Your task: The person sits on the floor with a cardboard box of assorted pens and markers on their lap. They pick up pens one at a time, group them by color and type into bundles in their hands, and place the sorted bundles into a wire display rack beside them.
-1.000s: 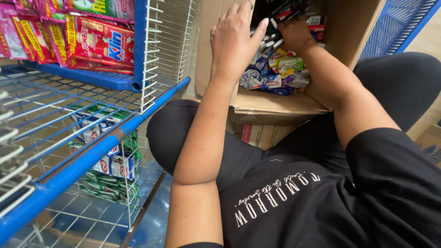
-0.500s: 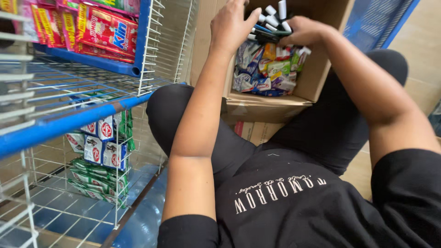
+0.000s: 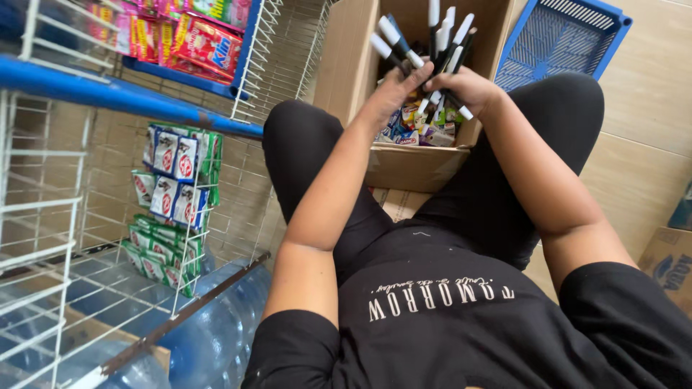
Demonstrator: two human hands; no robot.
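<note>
1. Since the earlier frames both hands have come up out of the box point(image 3: 346, 72) and now meet above its opening, holding a bunch of markers point(image 3: 425, 50) that fans out toward 12 o'clock.
2. The left hand point(image 3: 393, 90) has its grip closed round the bunch from the 9 o'clock side; the right hand point(image 3: 468, 90) is clamped on the same markers from 3 o'clock. The two hands touch.
3. That the markers are now lifted clear of the packets point(image 3: 414, 126) in the box suggests, as a judgement, that they are gathered as one bundle and not loose among the other goods.
4. The markers have dark bodies and white caps; some point up, a few poke out below the right hand at 5 o'clock.
5. Hard to tell: how many markers there are, since the hands cover the middle of the bunch, and which fingers bear on them.
6. The box's top edge is cut off by the frame, and its lower contents are hidden behind the hands.
7. A blue basket point(image 3: 562, 36) lies at 1 o'clock; a wire rack point(image 3: 180, 187) with green packets stands at 9 o'clock.
</note>
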